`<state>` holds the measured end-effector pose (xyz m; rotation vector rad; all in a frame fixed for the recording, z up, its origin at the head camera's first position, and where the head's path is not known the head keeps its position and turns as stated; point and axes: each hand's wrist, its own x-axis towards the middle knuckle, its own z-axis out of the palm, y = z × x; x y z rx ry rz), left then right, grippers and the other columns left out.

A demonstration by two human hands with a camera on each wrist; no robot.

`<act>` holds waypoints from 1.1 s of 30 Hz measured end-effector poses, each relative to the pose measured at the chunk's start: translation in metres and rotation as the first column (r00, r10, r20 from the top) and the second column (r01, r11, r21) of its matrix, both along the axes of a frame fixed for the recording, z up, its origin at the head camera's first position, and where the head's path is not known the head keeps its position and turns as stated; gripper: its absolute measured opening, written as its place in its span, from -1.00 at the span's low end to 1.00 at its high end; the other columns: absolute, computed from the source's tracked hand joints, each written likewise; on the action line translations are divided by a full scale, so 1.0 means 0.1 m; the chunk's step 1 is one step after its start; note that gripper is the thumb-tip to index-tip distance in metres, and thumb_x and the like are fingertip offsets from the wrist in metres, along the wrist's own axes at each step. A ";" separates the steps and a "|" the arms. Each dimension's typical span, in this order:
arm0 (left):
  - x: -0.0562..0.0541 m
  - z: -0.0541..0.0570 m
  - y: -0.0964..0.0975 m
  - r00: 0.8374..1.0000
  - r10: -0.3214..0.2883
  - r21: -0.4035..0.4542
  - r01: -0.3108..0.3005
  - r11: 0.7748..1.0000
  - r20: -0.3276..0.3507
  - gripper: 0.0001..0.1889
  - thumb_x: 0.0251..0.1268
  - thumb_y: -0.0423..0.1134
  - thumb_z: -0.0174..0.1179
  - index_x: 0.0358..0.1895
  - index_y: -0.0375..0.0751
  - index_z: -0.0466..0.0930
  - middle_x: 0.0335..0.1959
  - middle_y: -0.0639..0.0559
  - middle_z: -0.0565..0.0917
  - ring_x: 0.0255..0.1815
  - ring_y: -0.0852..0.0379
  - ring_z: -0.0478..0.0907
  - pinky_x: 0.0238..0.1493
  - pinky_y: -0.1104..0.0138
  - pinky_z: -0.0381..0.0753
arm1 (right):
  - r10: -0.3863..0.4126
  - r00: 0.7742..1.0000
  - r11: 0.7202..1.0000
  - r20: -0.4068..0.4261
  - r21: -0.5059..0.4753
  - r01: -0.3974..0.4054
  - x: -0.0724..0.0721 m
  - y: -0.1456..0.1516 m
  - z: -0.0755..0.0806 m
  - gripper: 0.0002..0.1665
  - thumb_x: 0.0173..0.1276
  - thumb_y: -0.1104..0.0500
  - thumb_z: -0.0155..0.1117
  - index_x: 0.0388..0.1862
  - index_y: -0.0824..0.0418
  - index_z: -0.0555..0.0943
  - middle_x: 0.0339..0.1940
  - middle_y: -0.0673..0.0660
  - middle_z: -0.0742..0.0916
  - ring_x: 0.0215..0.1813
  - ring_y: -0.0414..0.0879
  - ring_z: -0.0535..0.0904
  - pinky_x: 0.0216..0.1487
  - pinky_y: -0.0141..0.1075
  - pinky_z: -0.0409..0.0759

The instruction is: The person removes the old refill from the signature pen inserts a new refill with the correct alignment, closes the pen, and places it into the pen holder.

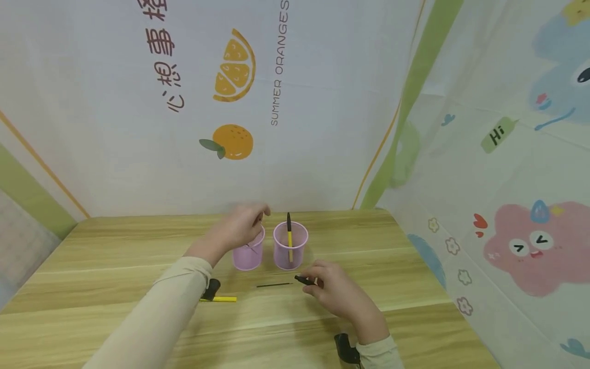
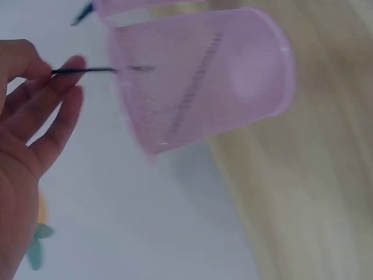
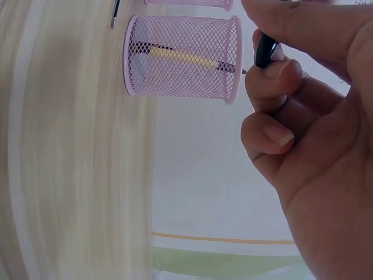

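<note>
Between thumb and fingers, my left hand [image 1: 241, 225] pinches a thin dark rod [image 2: 96, 70] like a pen refill. Its lower end passes the rim of the left pink mesh cup [image 1: 247, 258]. A yellow pen with black ends [image 1: 290, 238] leans upright inside the right pink mesh cup [image 1: 282, 256]. Close in front of that cup, my right hand [image 1: 338, 294] pinches a small black pen part [image 1: 304, 280], smooth and rounded at its tip in the right wrist view; my fingers hide the rest. A thin dark refill [image 1: 274, 285] lies on the table left of this hand.
A yellow pen barrel [image 1: 226, 299] lies on the wooden table [image 1: 258, 338], partly behind my left sleeve. Black wrist-worn devices [image 1: 344, 348] show at both wrists. Behind the table hangs a white printed cloth [image 1: 313, 169], with another patterned cloth [image 1: 461, 205] on the right.
</note>
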<state>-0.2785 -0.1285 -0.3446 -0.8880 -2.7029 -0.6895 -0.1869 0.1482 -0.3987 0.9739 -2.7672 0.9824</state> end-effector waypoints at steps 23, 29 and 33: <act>0.85 -0.13 0.19 0.820 -0.128 -0.158 0.047 0.986 -0.558 -0.76 0.14 -0.38 0.52 -0.31 0.09 0.71 -0.38 0.31 0.72 -0.60 0.30 0.47 -0.60 0.50 0.36 | -0.016 0.998 1.000 -0.067 -0.027 0.015 0.07 -0.04 0.13 -0.76 0.43 0.25 0.46 0.04 0.22 0.80 -0.33 -0.07 0.67 -0.40 -0.41 0.41 -0.38 -0.47 0.52; 0.96 -0.21 0.22 0.844 -0.179 -0.075 0.164 0.984 -0.506 -0.83 0.23 -0.38 0.48 -0.26 -0.06 0.68 -0.33 0.20 0.73 -0.36 0.27 0.67 -0.35 0.43 0.66 | -0.016 0.994 0.999 -0.110 -0.039 0.012 0.11 -0.05 0.15 -0.78 0.40 0.26 0.48 0.01 0.22 0.81 -0.34 -0.06 0.67 -0.40 -0.42 0.39 -0.37 -0.48 0.51; 0.98 -0.28 0.22 0.842 -0.198 -0.052 0.199 0.979 -0.501 -0.84 0.23 -0.37 0.48 -0.29 -0.11 0.66 -0.40 0.17 0.70 -0.39 0.25 0.63 -0.33 0.39 0.65 | -0.008 0.987 0.999 -0.163 -0.045 0.001 0.13 -0.05 0.17 -0.80 0.38 0.26 0.50 -0.04 0.22 0.82 -0.36 -0.06 0.66 -0.38 -0.42 0.38 -0.38 -0.49 0.50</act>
